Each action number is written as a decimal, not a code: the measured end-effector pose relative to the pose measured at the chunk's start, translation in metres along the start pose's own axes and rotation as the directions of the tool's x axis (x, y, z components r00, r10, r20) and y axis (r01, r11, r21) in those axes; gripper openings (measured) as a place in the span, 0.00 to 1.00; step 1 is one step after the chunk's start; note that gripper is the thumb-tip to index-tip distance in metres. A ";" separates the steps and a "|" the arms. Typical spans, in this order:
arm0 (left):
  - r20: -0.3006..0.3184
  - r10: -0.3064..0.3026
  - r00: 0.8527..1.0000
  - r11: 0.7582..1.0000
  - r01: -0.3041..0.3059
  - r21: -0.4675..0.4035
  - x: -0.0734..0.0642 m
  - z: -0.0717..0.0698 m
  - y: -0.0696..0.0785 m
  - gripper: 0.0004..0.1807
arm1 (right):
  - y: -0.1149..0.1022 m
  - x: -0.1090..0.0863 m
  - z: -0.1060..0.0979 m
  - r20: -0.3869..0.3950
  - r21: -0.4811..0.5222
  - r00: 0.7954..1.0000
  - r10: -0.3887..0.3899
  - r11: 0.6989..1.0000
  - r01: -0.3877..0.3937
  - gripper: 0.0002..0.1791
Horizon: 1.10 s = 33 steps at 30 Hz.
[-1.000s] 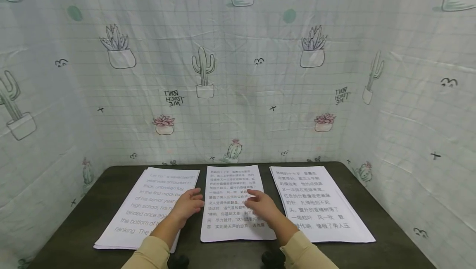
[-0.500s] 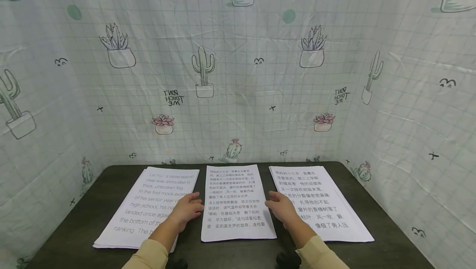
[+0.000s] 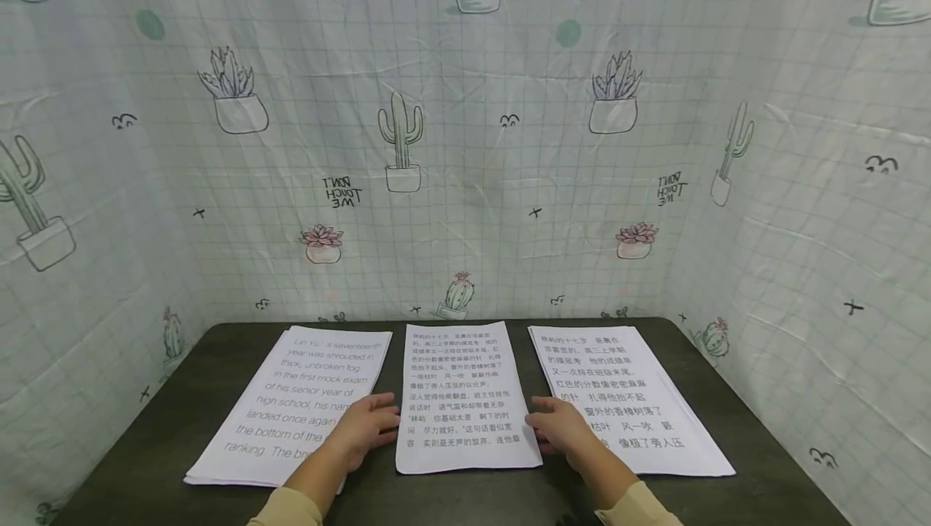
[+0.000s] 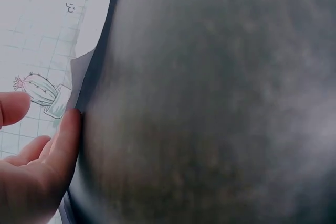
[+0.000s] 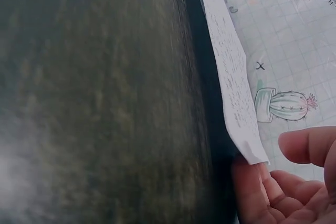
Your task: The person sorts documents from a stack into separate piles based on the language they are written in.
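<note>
In the head view a printed sheet of paper (image 3: 461,397) with Chinese text lies between my two hands. My left hand (image 3: 367,427) is at its left edge, fingertips right by the paper. Along the opposite edge is my right hand (image 3: 560,427), which overlaps the right paper stack in this view. The right wrist view shows that hand's fingers (image 5: 252,184) at the underside of the sheet's corner, the thumb held apart. From the left wrist, a fingertip (image 4: 72,116) meets the paper's edge, and the thumb is likewise clear of it.
A stack of papers with English text (image 3: 291,397) lies to the left. On the right is another stack with larger Chinese text (image 3: 625,397). The dark table (image 3: 444,502) ends at a cactus-print cloth (image 3: 465,251) that surrounds it on the back and sides.
My right hand has moved right, off the middle sheet to its right edge, then slightly nearer the body. My left hand has come down a little along the left edge.
</note>
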<state>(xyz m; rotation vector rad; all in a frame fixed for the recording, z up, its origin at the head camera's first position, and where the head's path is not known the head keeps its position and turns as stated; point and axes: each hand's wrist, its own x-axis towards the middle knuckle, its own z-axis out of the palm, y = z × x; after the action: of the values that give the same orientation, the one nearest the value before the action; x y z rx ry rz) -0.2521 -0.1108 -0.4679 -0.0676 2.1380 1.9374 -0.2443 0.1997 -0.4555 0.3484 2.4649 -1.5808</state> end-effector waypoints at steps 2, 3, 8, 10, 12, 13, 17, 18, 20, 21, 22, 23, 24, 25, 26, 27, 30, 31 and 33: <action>0.016 -0.002 1.000 1.000 0.002 -0.017 -0.002 0.000 -0.001 0.33 | 0.002 -0.002 0.000 0.020 0.004 1.000 0.003 1.000 -0.003 0.29; 0.026 -0.006 1.000 1.000 0.007 -0.022 -0.003 0.000 -0.002 0.33 | 0.003 -0.003 0.001 0.027 0.005 1.000 -0.003 1.000 0.003 0.28; 0.078 -0.049 0.996 0.999 0.051 -0.018 -0.007 0.001 -0.003 0.34 | 0.009 -0.005 0.002 0.045 0.013 0.998 -0.039 0.999 0.038 0.24; 0.087 -0.067 0.994 0.998 0.067 0.001 -0.007 0.002 -0.004 0.33 | 0.011 -0.005 0.002 0.046 0.022 0.998 -0.041 0.999 0.040 0.23; 0.098 -0.067 0.993 0.998 0.066 0.017 -0.007 0.003 -0.005 0.34 | 0.013 -0.004 0.002 0.049 0.039 0.998 -0.041 0.998 0.040 0.23; 0.103 -0.064 0.993 0.998 0.062 0.022 -0.006 0.004 -0.006 0.34 | 0.014 -0.004 0.002 0.049 0.050 0.998 -0.041 0.998 0.038 0.23; 0.107 -0.050 0.993 0.998 0.044 0.050 -0.007 0.004 -0.006 0.34 | 0.014 -0.005 0.001 0.073 0.089 0.996 -0.045 0.995 0.038 0.23; 0.104 -0.047 0.993 0.998 0.041 0.052 -0.007 0.004 -0.005 0.34 | 0.014 -0.006 0.000 0.084 0.102 0.995 -0.049 0.994 0.040 0.24; 0.092 -0.047 0.995 0.997 0.041 0.065 -0.008 0.004 -0.003 0.34 | 0.013 -0.006 -0.003 0.107 0.118 0.992 -0.059 0.992 0.047 0.25; 0.087 -0.046 0.995 0.997 0.041 0.067 -0.008 0.004 -0.002 0.34 | 0.013 -0.007 -0.005 0.120 0.127 0.990 -0.068 0.991 0.052 0.25; 0.082 -0.046 0.996 0.997 0.040 0.066 -0.008 0.004 -0.001 0.34 | 0.013 -0.007 -0.006 0.131 0.138 0.989 -0.075 0.989 0.057 0.26; 0.080 -0.043 0.996 0.997 0.038 0.062 -0.008 0.004 -0.001 0.34 | 0.012 -0.007 -0.008 0.139 0.149 0.987 -0.080 0.987 0.060 0.26; 0.083 -0.039 0.996 0.998 0.034 0.053 -0.007 0.004 0.000 0.34 | 0.012 -0.007 -0.009 0.146 0.159 0.986 -0.086 0.985 0.063 0.27; 0.087 -0.036 0.996 0.999 0.032 0.043 -0.007 0.004 0.000 0.34 | 0.011 -0.007 -0.011 0.150 0.165 0.985 -0.089 0.984 0.064 0.27; 0.092 -0.034 0.995 0.999 0.031 0.027 -0.006 0.004 0.000 0.34 | 0.011 -0.008 -0.012 0.153 0.173 0.984 -0.092 0.983 0.065 0.27; 0.098 -0.030 0.995 1.000 0.029 0.010 -0.005 0.004 0.001 0.35 | 0.010 -0.008 -0.014 0.157 0.184 0.983 -0.093 0.981 0.064 0.28; 0.120 -0.007 0.993 0.998 0.013 -0.054 -0.002 0.005 0.002 0.36 | 0.009 -0.007 -0.019 0.156 0.210 0.983 -0.093 0.976 0.059 0.28; 0.124 0.001 0.992 0.997 0.008 -0.074 0.000 0.006 0.003 0.37 | 0.009 -0.007 -0.021 0.155 0.216 0.983 -0.095 0.975 0.060 0.28; 0.132 0.023 0.991 0.994 -0.008 -0.110 0.002 0.008 0.005 0.37 | 0.009 -0.006 -0.024 0.150 0.229 0.983 -0.103 0.971 0.067 0.28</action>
<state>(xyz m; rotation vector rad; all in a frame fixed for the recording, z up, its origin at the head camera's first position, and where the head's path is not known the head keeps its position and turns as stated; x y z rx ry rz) -0.2542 -0.1022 -0.4642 0.0571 1.9534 2.0062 -0.2365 0.2247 -0.4511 0.1414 2.2154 -1.8487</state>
